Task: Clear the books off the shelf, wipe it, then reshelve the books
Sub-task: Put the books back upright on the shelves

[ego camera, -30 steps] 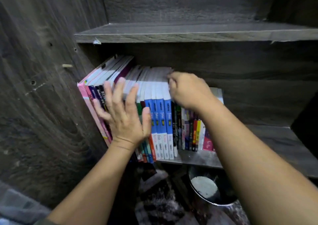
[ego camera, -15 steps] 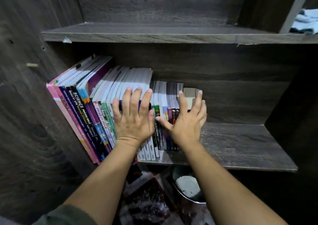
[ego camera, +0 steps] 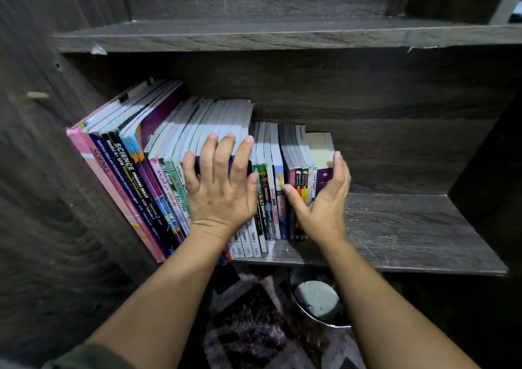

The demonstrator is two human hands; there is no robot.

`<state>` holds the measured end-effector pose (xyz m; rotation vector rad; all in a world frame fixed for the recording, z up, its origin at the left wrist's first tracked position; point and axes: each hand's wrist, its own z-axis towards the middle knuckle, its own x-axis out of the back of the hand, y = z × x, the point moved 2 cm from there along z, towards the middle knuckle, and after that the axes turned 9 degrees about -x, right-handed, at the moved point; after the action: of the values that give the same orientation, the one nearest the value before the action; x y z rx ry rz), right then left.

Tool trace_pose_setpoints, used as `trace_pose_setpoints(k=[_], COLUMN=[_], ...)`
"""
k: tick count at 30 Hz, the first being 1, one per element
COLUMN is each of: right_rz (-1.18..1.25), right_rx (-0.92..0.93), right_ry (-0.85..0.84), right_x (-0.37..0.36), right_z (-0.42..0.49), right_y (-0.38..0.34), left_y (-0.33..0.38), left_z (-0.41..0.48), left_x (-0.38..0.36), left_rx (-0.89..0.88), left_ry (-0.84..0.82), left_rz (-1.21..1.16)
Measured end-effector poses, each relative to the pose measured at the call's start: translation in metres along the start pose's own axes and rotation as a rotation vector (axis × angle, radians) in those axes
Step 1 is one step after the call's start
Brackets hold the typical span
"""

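We look down into a dark wood-grain cabinet. The books [ego camera: 135, 176] stand in one row on the shelf [ego camera: 401, 227], running from 9 o'clock of our view to just past centre. The tall workbooks at the 9 o'clock end lean left against the side panel [ego camera: 42, 187]. The shorter paperbacks at the row's 3 o'clock end stand nearly upright.

Left hand [ego camera: 223, 190]: flat, fingers straight and spread, palm pressed on the spines of the tall white-and-blue volumes mid-row. It grasps nothing.

Right hand [ego camera: 324, 202]: set at the 3 o'clock end of the row with the palm turned left. Its fingers lie straight along the outer face of the last book, a purple book [ego camera: 324, 176], and the thumb touches the spines of the small paperbacks. No finger curls round a book — the hand braces the row rather than gripping it.

An upper shelf [ego camera: 282, 36] runs across at 12 o'clock. A small peg [ego camera: 36, 95] sticks out of the side panel at 10 o'clock. Below the shelf edge at 6 o'clock, between our forearms, sits a metal pot [ego camera: 316, 301] with something pale inside — it rests on a patterned mat [ego camera: 248, 332]. A dark green sleeve [ego camera: 84, 357] shows at 7 o'clock.
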<state>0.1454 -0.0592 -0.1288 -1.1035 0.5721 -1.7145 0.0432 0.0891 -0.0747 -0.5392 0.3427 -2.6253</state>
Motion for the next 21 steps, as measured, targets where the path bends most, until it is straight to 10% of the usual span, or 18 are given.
trace_pose_setpoints(k=[21], right_rz=[-0.134], right_rx=[-0.154], right_ry=[0.202], right_x=[-0.007], right_z=[0.000], right_y=[-0.015], left_y=[0.001], left_z=[0.000], left_x=[-0.001], left_rx=[0.002], left_ry=[-0.018], left_rz=[0.013])
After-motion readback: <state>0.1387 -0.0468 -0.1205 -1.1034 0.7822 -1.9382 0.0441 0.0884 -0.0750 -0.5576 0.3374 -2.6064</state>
